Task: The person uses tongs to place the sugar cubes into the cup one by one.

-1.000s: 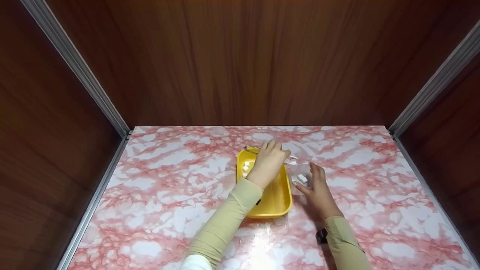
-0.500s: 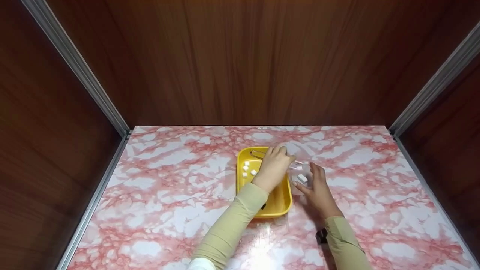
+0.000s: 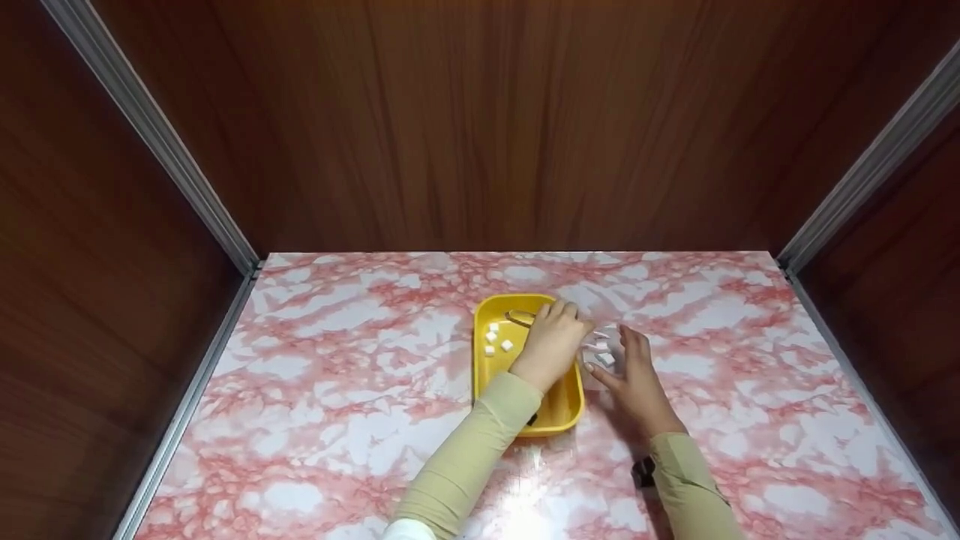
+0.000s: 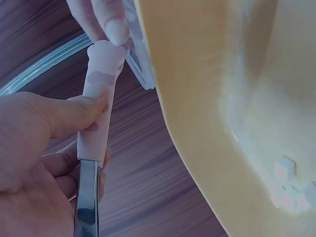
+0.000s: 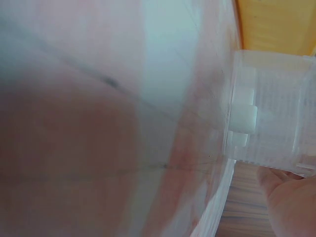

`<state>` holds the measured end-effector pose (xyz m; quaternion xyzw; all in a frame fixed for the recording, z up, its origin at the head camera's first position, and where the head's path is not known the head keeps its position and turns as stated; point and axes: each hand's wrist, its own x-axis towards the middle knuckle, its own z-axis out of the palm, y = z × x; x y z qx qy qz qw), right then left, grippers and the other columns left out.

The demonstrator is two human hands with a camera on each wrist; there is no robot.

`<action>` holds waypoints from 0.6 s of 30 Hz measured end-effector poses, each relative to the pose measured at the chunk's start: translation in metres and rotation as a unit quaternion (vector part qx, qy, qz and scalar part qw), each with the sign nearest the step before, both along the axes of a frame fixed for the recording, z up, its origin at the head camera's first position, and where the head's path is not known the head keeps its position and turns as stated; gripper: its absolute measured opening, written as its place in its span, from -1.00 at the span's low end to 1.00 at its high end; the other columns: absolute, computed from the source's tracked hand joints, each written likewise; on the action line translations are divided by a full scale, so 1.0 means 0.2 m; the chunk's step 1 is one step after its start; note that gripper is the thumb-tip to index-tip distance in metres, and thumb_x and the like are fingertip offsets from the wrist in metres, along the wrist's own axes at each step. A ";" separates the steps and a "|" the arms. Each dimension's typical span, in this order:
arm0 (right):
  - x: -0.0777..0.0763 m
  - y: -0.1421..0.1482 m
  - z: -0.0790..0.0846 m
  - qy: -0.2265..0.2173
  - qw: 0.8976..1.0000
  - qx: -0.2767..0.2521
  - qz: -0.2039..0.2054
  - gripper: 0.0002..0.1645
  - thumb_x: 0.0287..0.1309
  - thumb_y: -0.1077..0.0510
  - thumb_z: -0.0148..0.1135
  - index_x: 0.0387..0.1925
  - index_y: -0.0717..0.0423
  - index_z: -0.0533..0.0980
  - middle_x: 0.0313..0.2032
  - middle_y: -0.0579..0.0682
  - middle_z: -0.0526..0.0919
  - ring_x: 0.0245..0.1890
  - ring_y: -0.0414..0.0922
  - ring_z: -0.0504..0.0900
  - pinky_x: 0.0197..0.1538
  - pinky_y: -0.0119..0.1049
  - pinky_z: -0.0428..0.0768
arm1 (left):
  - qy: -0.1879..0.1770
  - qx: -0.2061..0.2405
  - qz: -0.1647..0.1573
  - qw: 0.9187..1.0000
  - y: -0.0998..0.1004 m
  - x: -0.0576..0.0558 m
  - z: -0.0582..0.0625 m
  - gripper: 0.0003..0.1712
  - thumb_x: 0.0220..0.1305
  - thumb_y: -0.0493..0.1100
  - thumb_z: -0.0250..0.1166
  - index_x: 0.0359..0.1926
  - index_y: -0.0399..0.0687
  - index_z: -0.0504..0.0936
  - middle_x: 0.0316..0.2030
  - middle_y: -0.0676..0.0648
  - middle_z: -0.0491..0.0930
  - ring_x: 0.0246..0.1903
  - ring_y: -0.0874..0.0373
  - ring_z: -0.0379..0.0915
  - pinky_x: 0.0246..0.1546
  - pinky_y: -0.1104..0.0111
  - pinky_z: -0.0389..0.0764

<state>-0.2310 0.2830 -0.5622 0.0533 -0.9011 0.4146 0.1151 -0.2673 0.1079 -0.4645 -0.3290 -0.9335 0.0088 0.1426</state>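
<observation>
My left hand [image 3: 551,341] grips a pair of tongs [image 4: 94,123] with pink arms and a metal bent end. The tongs' pink tips reach over a clear plastic container [image 5: 276,113] beside the yellow tray's right side. Whether the tips hold anything cannot be made out. White cubes [image 5: 243,118] lie inside the container. My right hand [image 3: 636,379] holds the container, thumb on the near side and fingers on the far side. Several white cubes [image 3: 491,336] sit in the left part of the yellow tray [image 3: 540,432], partly hidden under my left forearm and hand.
The tray and container stand on a red-and-white marbled tabletop [image 3: 337,375]. A dark wood-patterned panel [image 3: 480,135] rises behind it, with side panels and metal rails at left and right.
My left hand has moved right and towards me, bringing the tongs' tips further over the container. More cubes in the tray have come into view. My right hand and the container stay put.
</observation>
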 end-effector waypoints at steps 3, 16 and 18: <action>0.00 0.00 0.00 0.005 1.000 0.000 0.000 0.11 0.04 -0.09 0.39 0.40 0.29 0.00 0.28 0.31 0.06 0.29 0.26 0.18 0.26 0.15 0.21 | -0.007 -0.002 0.002 1.000 0.00 0.00 -0.01 -0.68 0.18 -0.13 0.30 -0.04 0.32 0.69 -0.12 0.05 0.54 -0.02 0.11 0.35 -0.08 0.29 0.32; -0.01 0.00 0.00 0.005 1.000 0.006 0.003 0.11 0.05 -0.09 0.38 0.41 0.29 -0.02 0.29 0.33 0.04 0.28 0.28 0.18 0.24 0.16 0.22 | -0.021 -0.011 0.003 1.000 0.00 0.00 0.00 -0.57 0.03 -0.07 0.43 0.00 0.30 0.67 -0.04 0.03 0.51 0.02 0.09 0.32 -0.03 0.27 0.30; 0.00 0.00 0.00 0.005 1.000 0.001 0.005 0.11 0.05 -0.08 0.38 0.41 0.27 -0.03 0.29 0.33 0.04 0.26 0.29 0.22 0.22 0.15 0.27 | -0.020 -0.010 0.003 1.000 0.00 0.01 0.00 -0.58 0.03 -0.06 0.44 -0.01 0.29 0.67 -0.04 0.03 0.51 0.02 0.08 0.32 -0.04 0.27 0.31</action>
